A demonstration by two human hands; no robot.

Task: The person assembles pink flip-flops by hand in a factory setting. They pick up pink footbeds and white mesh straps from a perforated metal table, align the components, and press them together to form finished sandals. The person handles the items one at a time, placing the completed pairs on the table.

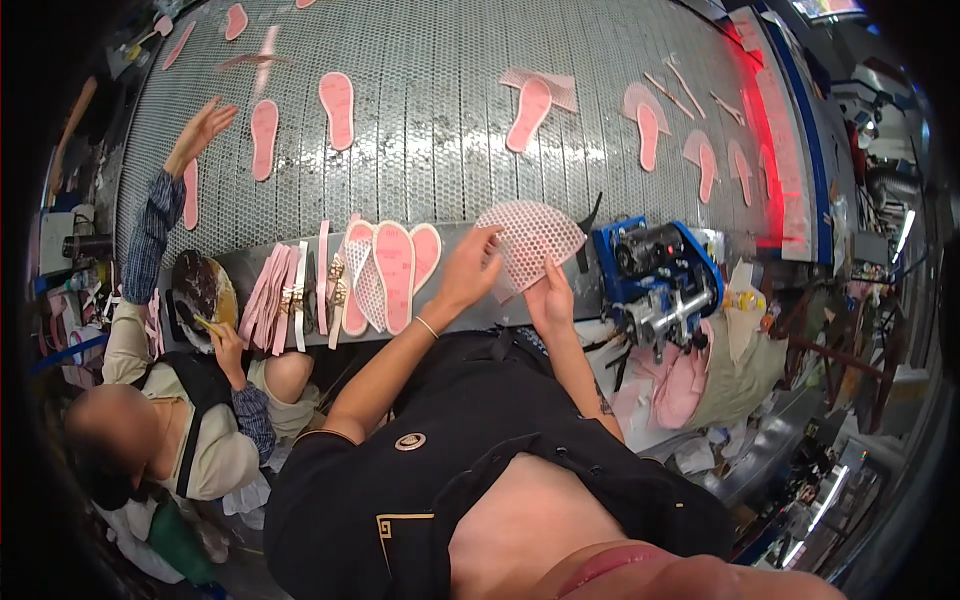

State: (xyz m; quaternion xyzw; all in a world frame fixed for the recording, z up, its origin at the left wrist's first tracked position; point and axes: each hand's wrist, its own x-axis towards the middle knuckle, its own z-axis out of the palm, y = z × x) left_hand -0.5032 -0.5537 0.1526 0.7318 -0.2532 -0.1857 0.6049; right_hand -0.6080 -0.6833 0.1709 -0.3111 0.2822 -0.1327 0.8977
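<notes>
A pale pink, curved piece of honeycomb mesh [535, 240] is up in front of me, over the near edge of the conveyor. My right hand [550, 295] is closed on its lower edge, thumb on top. At its left edge, my left hand [472, 268] grips it with bent fingers; part of that grip is hidden. Left of my left hand lie several pink insoles [393, 265] with cream rims on the metal ledge. A white mesh piece [366, 270] lies among them.
Pink insoles [528, 118] lie spread over the metal-mesh conveyor [440, 130]. Pink straps [275, 300] rest on the ledge. A blue machine [660, 280] stands at my right. On the left, a co-worker reaches over the conveyor and holds a brush [212, 326] by a round pan [190, 290].
</notes>
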